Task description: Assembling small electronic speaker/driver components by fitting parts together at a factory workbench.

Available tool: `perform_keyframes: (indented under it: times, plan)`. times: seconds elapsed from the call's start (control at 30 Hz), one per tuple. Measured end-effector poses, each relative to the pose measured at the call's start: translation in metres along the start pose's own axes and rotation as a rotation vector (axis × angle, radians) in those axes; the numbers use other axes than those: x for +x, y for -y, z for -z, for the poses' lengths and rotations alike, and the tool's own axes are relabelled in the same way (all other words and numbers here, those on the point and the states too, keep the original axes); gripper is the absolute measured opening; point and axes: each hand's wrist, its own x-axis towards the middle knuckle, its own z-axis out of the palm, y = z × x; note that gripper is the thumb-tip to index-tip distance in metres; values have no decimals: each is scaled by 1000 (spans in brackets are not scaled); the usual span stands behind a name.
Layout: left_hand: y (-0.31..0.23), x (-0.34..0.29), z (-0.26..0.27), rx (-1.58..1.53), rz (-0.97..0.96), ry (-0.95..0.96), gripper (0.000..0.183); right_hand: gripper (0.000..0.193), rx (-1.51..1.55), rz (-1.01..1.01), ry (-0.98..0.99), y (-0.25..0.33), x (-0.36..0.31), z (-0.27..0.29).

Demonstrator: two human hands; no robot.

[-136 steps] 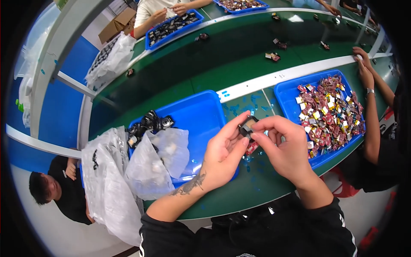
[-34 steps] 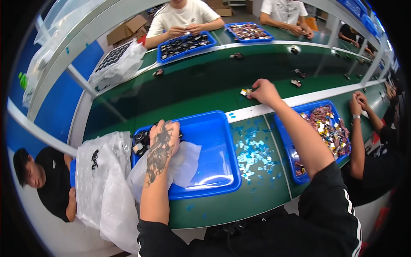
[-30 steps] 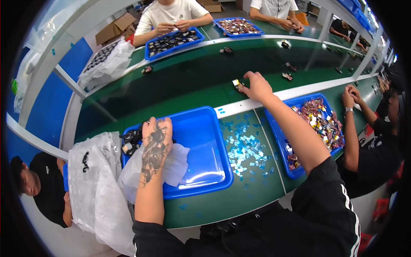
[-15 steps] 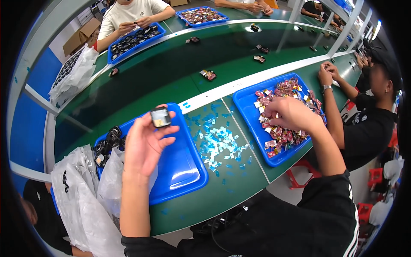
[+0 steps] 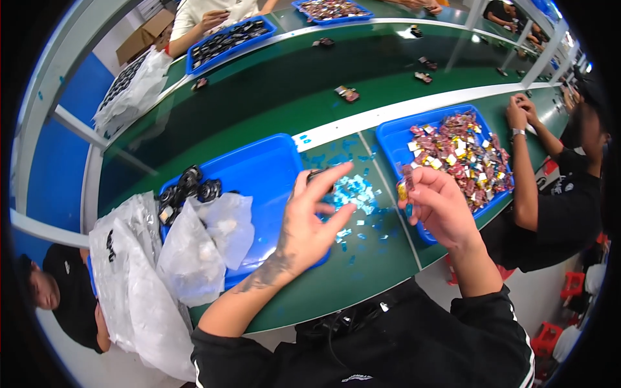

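My left hand [image 5: 309, 223] is over the right edge of the left blue tray [image 5: 264, 187], its thumb and forefinger stretched to the right. A small dark casing [image 5: 315, 174] shows behind those fingers, mostly hidden by them. Between the fingertips of my right hand [image 5: 443, 210] is a small reddish, translucent flat part [image 5: 407, 173] with a yellow patch and a blue tab. That hand is raised in front of the right blue tray [image 5: 388, 132], which is heaped with similar reddish parts [image 5: 446, 145]. Blue and white tabs [image 5: 356, 194] lie scattered on the green table between the trays.
Black casings [image 5: 187, 191] and plastic bags [image 5: 194, 252] crowd the left tray's left end. Beyond a white rail [image 5: 362, 123], a green belt [image 5: 259, 110] carries scattered parts. A co-worker's arms [image 5: 522, 161] are at the right; others sit across with blue trays.
My left hand has moved right and turned, hiding most of the casing. My right hand has come out of the right tray with a reddish part in its fingers. The whole view has shifted slightly.
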Motion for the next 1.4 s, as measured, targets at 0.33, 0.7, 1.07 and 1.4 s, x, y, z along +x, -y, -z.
perform_keyframes:
  times: [0.33,0.7,1.07,1.4]
  plan:
    - [-14,-4,-5,862,-706,-43,36,6,-4,-183,98,-39,23,-19]
    - [-8,-6,1,46,25,94,15,14,-368,386,-11,-30,4,-39]
    - [-6,-2,1,433,-317,14,21,11,-319,103,141,-21,8,-30]
    - [6,0,0,710,-772,-18,27,23,35,-330,222,-26,20,-29]
